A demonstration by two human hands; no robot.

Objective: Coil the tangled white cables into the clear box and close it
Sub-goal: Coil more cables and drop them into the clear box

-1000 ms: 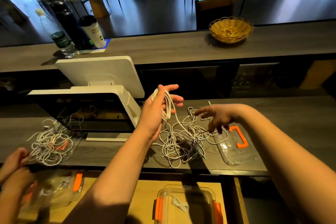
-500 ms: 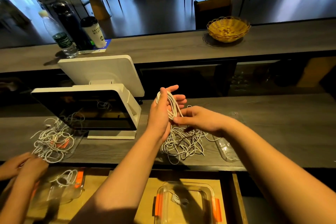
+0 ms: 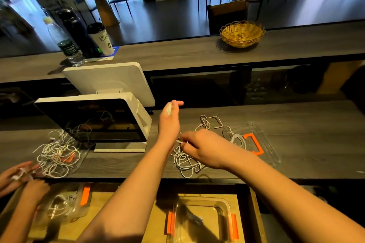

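- At the far left edge, another person's two hands (image 3: pixel 23 179) work at the near edge of the counter (image 3: pixel 306 144); something white sits between the fingers, too blurred to name.
- Beside them, a second tangle of white cords (image 3: pixel 57 154) lies on the counter over a clear lid with orange clips.
- Below it, on a lower wooden shelf (image 3: pixel 126 211), a clear container (image 3: pixel 63 205) with an orange latch holds some white cord.
- A white point-of-sale terminal (image 3: pixel 98 116) stands behind, its dark screen tilted toward the viewer.
- The left hand (image 3: pixel 169 122) is raised upright over the counter, with a coil of white cable wrapped around it; fingers point forward, thumb out.
- The tangled white cables (image 3: pixel 187 161) lie in a loose heap on the counter, between both forearms.
- The right hand (image 3: pixel 203 147) hovers low over the heap, fingertips pinching a strand near the left wrist.
- The clear lid (image 3: pixel 262 144) with its orange handle lies flat on the counter to the right, a cable end trailing onto it.
- The clear box (image 3: pixel 201 221) with orange side clips sits open on the lower shelf, a small bit of white cable inside.
- A woven yellow basket (image 3: pixel 242 33) rests on the upper ledge.
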